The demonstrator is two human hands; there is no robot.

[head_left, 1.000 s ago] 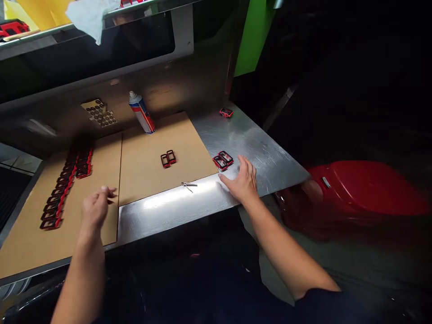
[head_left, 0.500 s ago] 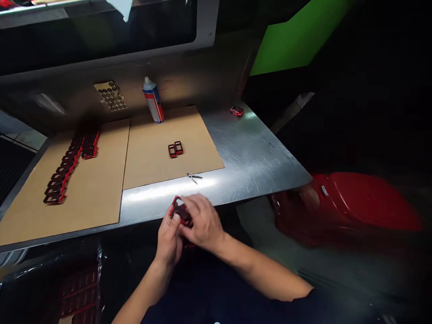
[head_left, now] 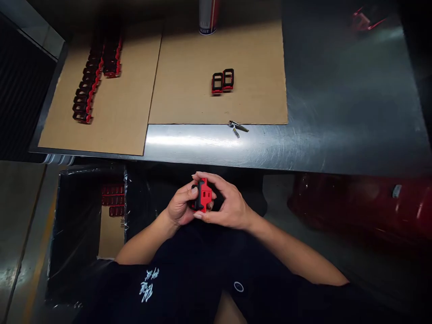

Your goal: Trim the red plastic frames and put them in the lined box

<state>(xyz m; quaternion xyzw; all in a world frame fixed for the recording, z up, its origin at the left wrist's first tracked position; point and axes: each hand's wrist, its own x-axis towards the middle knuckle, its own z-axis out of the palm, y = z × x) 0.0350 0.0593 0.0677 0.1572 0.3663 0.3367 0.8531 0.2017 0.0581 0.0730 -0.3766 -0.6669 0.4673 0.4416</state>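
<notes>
Both my hands meet in front of my body, below the table edge, holding a red-and-black plastic part (head_left: 203, 195). My left hand (head_left: 180, 204) grips its left side, and my right hand (head_left: 227, 203) wraps around its right side and lower end. My fingers hide much of the part. The nearest other item is a small pair of metal snips (head_left: 237, 128) lying on the steel tabletop (head_left: 202, 144). Two black-and-red frames (head_left: 222, 81) lie on the right cardboard sheet (head_left: 189, 99), and a long row of similar frames (head_left: 86, 87) lies on the left sheet (head_left: 111, 121).
A spray can (head_left: 208, 15) stands at the top of the right sheet. A blurred red part (head_left: 362, 20) lies far right on the table. Below the table, a plastic-lined bin (head_left: 77, 216) holds stacked red parts (head_left: 113, 200). A large red shell (head_left: 351, 202) sits lower right.
My view has tilted down toward my lap. My hands have drawn back from the table edge toward my body, and the part now shows its red face.
</notes>
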